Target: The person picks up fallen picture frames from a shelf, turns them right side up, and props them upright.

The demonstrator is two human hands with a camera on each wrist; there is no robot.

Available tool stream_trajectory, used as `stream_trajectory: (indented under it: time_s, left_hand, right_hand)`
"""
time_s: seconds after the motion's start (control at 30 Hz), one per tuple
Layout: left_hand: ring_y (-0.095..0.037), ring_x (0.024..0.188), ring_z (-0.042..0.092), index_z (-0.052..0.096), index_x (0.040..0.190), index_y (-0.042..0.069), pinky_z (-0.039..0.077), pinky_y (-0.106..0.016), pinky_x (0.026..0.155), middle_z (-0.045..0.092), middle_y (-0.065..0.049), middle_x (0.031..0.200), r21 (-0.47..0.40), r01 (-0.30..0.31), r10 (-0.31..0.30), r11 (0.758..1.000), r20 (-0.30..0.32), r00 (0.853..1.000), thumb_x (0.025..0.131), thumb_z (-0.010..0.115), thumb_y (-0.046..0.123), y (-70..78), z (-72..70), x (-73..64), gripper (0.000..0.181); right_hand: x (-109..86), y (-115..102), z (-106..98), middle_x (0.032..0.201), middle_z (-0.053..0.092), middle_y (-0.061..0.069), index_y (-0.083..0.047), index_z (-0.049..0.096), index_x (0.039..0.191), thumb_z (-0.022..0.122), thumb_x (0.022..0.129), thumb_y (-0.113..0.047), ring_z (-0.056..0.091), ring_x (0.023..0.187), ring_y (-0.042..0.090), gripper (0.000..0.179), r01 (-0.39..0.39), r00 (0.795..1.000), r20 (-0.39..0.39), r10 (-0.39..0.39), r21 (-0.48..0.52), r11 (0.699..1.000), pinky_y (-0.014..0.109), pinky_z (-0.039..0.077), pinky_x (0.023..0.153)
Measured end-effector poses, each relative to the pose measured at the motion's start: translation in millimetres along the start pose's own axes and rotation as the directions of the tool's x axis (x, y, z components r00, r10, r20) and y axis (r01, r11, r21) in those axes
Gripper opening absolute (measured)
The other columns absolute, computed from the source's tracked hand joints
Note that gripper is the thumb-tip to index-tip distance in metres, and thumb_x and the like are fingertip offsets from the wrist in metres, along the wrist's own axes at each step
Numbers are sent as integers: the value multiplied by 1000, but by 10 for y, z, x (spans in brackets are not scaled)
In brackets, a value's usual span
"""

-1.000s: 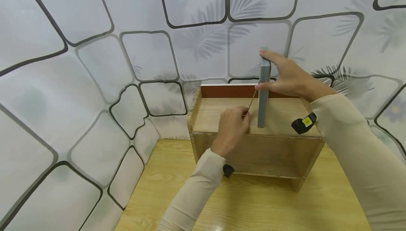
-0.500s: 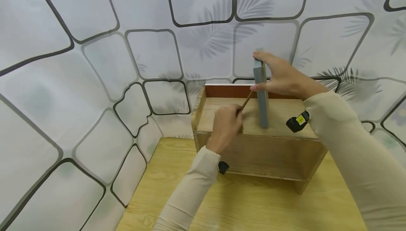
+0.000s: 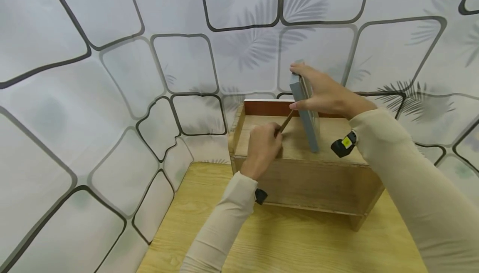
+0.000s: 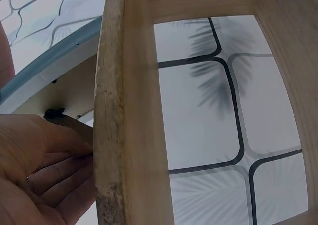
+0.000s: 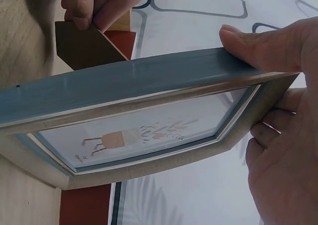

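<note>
A blue-grey picture frame point(image 3: 308, 123) leans to the left on top of a wooden shelf unit point(image 3: 342, 160), its lower end on the board. My right hand point(image 3: 329, 92) grips its upper end between thumb and fingers. Behind the frame's glass shows a print point(image 5: 117, 138) of a plant in an orange pot. A flat brown stand leg point(image 5: 84, 47) slants out from the frame's back. My left hand point(image 3: 263, 148) pinches the leg's free end, over the front left of the shelf top. The left wrist view shows a dark hinge point(image 4: 54, 113) on the backing.
The shelf unit has a reddish-brown back rail point(image 3: 269, 108) and a raised left side point(image 3: 235, 133). Below its top is an open compartment point(image 3: 307, 185). It stands on a yellow wood-grain table point(image 3: 209, 181) against a patterned wall point(image 3: 183, 65).
The frame has gone from nearly upright to tilted, its top moving left with my right hand. My left hand has shifted slightly left, and more of the stand leg shows.
</note>
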State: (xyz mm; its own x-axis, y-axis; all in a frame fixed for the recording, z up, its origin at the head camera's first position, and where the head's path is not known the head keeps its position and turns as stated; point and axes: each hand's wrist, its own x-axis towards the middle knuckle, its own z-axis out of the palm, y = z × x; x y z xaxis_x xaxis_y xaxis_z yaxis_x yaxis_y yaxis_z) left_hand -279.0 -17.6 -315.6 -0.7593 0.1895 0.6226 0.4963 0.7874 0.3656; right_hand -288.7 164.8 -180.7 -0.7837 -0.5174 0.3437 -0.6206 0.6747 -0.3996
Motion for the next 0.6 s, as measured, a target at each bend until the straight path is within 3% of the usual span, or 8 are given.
stream_trajectory:
  time_s: [0.47,0.6]
  left_hand:
    - [-18,71,71,80,87,8,57,-30,65,76,-3,79,3,10,-10,1000,-9,1000,89,72,5,-17,-6,-21,8]
    - [-19,76,74,80,95,6,58,-32,68,77,-5,85,18,17,-16,1000,-14,1000,91,73,8,-9,-3,-29,8]
  right_hand:
    - [48,-18,47,168,14,16,-1,20,160,79,88,-17,7,154,35,95,-5,1000,28,5,11,1000,55,13,121]
    - [59,-19,35,167,14,18,0,20,160,79,88,-18,6,154,35,95,2,999,43,-2,1,1000,55,12,122]
